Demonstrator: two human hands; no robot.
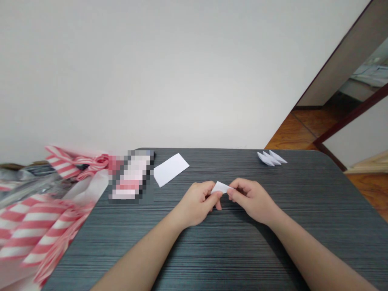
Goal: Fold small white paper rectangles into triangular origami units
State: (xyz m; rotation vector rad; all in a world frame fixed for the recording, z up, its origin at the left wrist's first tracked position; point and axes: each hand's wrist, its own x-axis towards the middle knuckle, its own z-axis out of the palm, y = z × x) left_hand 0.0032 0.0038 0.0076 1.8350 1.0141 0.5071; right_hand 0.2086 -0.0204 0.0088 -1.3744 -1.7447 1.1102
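**Small folded paper (220,187) pinched between both hands**

Left hand (195,204) and right hand (251,201) curled nearly closed, facing each other just above the worktop (315,210), fingertips closing on opposite ends of the small folded paper. Only a short white strip showing between the fingers, the rest hidden, so the exact fold not possible to make out.

Likely very light and thin, crisp along its creases but soft elsewhere, and easily crumpled or sprung open by hard squeezing. Best held by light fingertip pressure at both ends, with the folded edges pinched flat and the middle left free.

Beyond the small folded paper and to the left, a flat white paper rectangle (170,169) lying at a slant on the worktop. Farther left of it, a pixelated object (130,174), too obscured to identify, and a red-and-white striped plastic bag (33,230) bunched along the worktop's left side. Beyond and to the right, near the far edge of the worktop, a small overlapping cluster of pointed folded paper pieces (270,158). Well past that cluster, a wooden floor (294,131) visible beyond the worktop's corner.
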